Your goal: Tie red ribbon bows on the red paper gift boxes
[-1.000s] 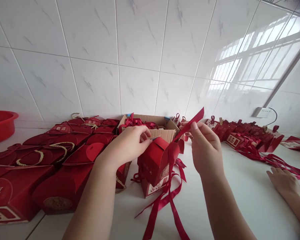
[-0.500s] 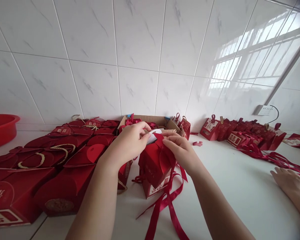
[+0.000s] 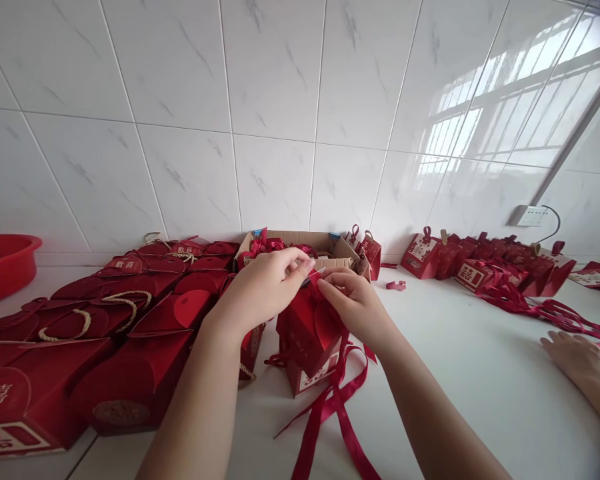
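Observation:
A small red gift box (image 3: 307, 333) stands on the white counter (image 3: 460, 373) in the middle of the view. My left hand (image 3: 265, 287) pinches at its top edge from the left, fingers closed. My right hand (image 3: 353, 303) is closed on the top flap and the red ribbon (image 3: 330, 407) that hangs down the box's front and trails onto the counter. The fingertips of both hands meet above the box's top. What lies between the left fingertips is too small to make out.
Larger red boxes with rope handles (image 3: 105, 320) cover the left side. An open cardboard carton (image 3: 325, 250) of ribbons sits behind the hands. A red basin (image 3: 5, 260) is at far left. More small boxes and ribbons (image 3: 505, 270) line the right. Another person's hand (image 3: 577, 363) rests at right.
My right hand came down from holding the ribbon end up in the air to the box's top, where it now meets my left hand. The box stayed in place.

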Motion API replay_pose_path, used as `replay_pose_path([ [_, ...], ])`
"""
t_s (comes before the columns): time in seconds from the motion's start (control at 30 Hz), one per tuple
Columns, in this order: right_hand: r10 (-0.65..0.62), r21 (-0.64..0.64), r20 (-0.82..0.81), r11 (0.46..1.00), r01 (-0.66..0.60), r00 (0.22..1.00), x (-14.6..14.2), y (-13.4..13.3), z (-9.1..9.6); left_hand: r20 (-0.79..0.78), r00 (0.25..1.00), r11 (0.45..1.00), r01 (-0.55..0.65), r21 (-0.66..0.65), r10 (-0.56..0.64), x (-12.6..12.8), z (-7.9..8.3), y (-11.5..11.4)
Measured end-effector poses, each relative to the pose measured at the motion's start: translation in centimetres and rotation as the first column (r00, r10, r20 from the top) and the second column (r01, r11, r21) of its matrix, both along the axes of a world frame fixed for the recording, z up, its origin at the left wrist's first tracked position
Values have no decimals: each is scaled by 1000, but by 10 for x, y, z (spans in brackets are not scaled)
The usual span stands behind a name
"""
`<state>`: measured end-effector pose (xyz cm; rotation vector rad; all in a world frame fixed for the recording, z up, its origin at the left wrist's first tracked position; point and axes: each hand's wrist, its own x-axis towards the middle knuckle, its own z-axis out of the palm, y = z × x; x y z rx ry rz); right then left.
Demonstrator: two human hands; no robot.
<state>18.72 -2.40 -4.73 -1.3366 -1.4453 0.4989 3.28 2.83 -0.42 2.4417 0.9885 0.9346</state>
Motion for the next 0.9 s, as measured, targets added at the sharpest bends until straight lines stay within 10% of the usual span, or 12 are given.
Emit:
replay_pose_path([
  [0.63, 34, 88, 106, 995, -44, 994, 2, 0, -3, 139, 988, 994, 83, -74, -73, 4, -3, 10],
  [0.9, 16, 128, 213, 991, -45, 977, 5, -7, 1, 582, 813, 985, 102, -136, -4, 2, 4, 10],
])
